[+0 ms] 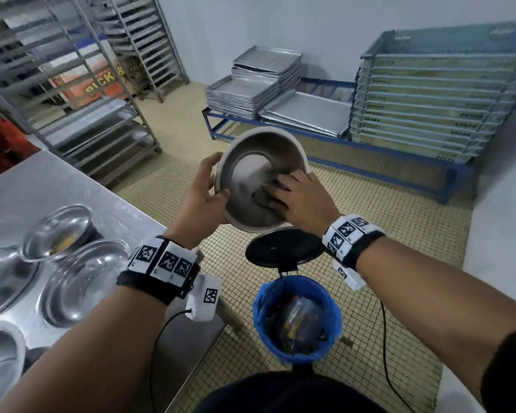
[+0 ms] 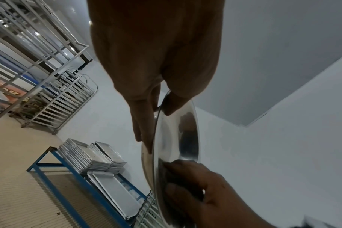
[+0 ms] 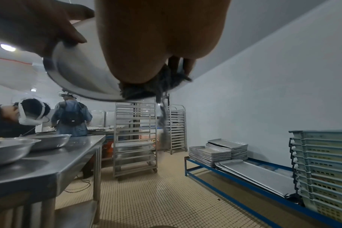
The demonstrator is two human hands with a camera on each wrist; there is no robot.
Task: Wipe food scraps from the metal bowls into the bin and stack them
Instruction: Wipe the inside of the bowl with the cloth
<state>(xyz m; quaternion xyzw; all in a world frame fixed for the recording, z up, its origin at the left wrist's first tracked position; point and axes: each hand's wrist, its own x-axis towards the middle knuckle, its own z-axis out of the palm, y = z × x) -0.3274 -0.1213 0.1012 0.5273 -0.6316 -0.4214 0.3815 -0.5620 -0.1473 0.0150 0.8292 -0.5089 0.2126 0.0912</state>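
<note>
A: Left hand (image 1: 201, 189)?
B: Grips tilted metal bowl (image 1: 251, 171) by the rim at 9 o'clock, above open bin (image 1: 295, 320).
A: Right hand (image 1: 301, 198)?
B: Presses dark cloth (image 1: 264, 195) inside, toward 4 o'clock.

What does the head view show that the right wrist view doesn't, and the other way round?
Only the head view shows the bin with its blue liner, lid raised, on the floor below the hands, and yellow scraps in a bowl on the table. Only the right wrist view shows two other people beyond the steel table. Both show the left hand gripping the tilted metal bowl by its rim and the right hand pressing a dark cloth inside it.
</note>
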